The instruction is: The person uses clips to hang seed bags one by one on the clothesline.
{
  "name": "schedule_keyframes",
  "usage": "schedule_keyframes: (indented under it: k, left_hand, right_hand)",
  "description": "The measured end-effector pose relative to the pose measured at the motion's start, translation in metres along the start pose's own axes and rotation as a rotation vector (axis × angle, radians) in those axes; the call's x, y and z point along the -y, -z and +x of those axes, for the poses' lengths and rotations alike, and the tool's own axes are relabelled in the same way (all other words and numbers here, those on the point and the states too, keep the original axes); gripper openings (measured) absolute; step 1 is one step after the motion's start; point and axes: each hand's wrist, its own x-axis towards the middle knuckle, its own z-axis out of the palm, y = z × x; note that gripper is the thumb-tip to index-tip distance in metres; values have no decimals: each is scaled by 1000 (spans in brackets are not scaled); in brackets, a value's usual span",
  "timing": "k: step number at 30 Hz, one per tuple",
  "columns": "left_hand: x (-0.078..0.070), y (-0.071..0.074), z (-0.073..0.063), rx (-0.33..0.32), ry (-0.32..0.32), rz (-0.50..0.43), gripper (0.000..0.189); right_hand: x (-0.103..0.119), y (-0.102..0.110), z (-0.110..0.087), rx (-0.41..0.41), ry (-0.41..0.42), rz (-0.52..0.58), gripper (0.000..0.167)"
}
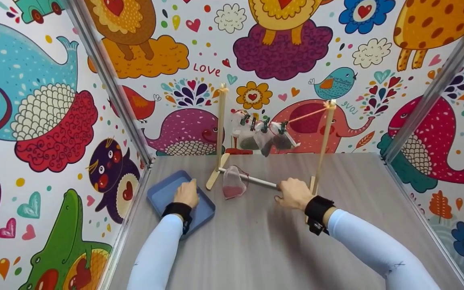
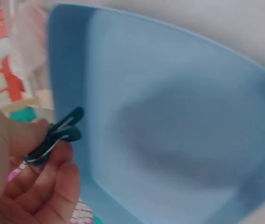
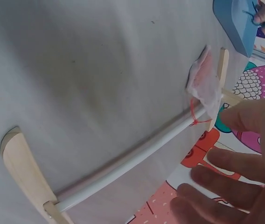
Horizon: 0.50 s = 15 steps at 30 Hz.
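Note:
Over the blue tray (image 1: pixel 206 207), my left hand (image 1: pixel 186 194) pinches a small dark green clothespin (image 2: pixel 53 140) between thumb and fingers. The tray's floor looks bare in the left wrist view. My right hand (image 1: pixel 295 194) is beside the right end of a white rod (image 1: pixel 262 182), its fingers apart and holding nothing in the right wrist view. A sheer drawstring pouch (image 1: pixel 234 186) with pink contents lies against the rod's left part, its red cord (image 3: pixel 194 114) loose. Several similar pouches (image 1: pixel 262 139) hang by dark clips from a string (image 1: pixel 308 114).
Two upright wooden sticks, a left post (image 1: pixel 221 129) and a right post (image 1: pixel 324 149), hold the string above the grey table (image 1: pixel 240 249). Flat wooden feet (image 1: pixel 214 177) support them, joined by the rod. Metal-edged, cartoon-printed walls (image 1: pixel 199 52) enclose the table.

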Motion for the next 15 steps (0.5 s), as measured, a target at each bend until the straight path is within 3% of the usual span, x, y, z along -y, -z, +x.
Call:
schedule_keyframes:
  k: [4, 8, 12, 15]
  left_hand:
    - [-27, 5, 4, -63, -36, -91, 13]
    - [-64, 7, 8, -88, -85, -246, 16]
    - [-103, 4, 15, -64, -80, -432, 21]
    - [-128, 4, 17, 21, -31, -586, 22]
  right_hand:
    - [7, -1, 5, -61, 69, 47, 26]
    - [12, 0, 8, -81, 86, 116, 45]
    - [16, 3, 11, -70, 50, 194, 71]
    - [19, 3, 14, -87, 69, 228, 76]
